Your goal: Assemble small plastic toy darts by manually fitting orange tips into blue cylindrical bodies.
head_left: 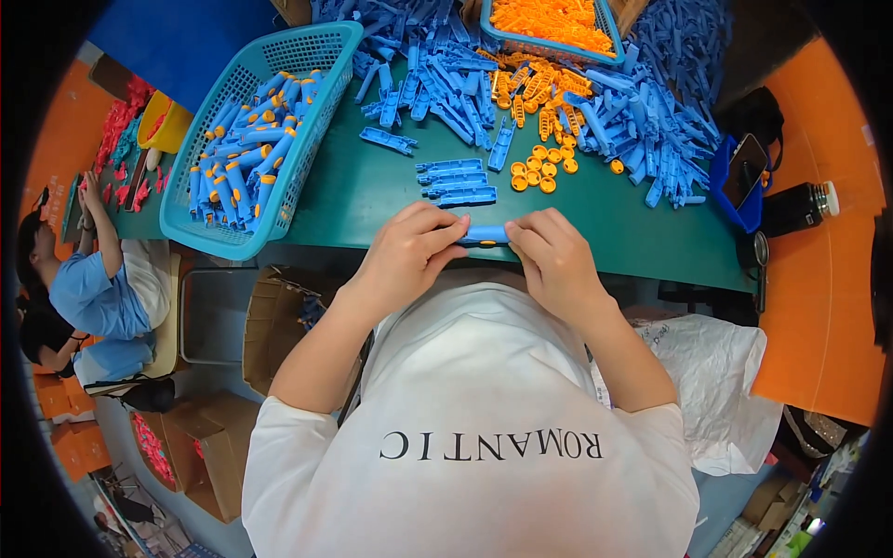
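Observation:
Between my two hands, at the near edge of the green table (372,212), is a blue plastic tube-shaped piece (486,233) with an orange part along its near side. My left hand (409,251) pinches its left end, and my right hand (556,256) pinches its right end. Just beyond my hands lie several blue half-shells (458,181) stacked in a short row. To their right sits a cluster of round orange caps (543,167). A single blue half-shell (500,145) lies aslant beside the caps.
A teal basket (321,139) of blue-and-orange tubes stands at left. Loose blue shells (642,130) and orange strips (539,86) are heaped at the back, below another basket (553,46). A blue tray with a phone (746,169) and a black bottle (795,208) are at right. Co-workers sit at far left.

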Tool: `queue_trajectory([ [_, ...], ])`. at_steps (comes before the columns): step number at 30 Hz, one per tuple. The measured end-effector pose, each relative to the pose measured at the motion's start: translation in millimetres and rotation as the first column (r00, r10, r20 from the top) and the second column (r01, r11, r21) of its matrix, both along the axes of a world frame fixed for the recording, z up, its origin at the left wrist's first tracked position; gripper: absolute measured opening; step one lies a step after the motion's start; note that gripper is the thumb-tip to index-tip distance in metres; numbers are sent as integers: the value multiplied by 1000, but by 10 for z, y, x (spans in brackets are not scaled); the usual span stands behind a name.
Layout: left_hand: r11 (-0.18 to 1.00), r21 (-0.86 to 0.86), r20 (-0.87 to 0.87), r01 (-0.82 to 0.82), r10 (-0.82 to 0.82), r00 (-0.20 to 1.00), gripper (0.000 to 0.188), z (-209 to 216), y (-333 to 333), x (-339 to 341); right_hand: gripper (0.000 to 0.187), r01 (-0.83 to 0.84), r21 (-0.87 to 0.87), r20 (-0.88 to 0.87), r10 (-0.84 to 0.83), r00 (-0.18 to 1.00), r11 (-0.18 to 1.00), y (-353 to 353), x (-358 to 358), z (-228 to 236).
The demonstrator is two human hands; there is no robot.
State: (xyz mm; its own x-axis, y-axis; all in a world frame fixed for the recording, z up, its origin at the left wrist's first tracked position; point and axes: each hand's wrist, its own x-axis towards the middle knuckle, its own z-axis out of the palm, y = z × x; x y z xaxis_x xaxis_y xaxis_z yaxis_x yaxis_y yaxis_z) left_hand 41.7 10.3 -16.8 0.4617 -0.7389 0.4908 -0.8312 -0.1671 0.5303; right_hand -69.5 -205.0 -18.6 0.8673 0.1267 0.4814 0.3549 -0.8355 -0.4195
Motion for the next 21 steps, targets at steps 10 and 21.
queue_trajectory([
  [10,985,-51,-723,-167,79,687,25,396,-26,-181,34,-183,25,202,174,964,983,164,176,296],
  [21,947,-187,-733,-261,42,679,16,378,-8,-400,25,-258,143,436,173,883,956,341,292,255],
])
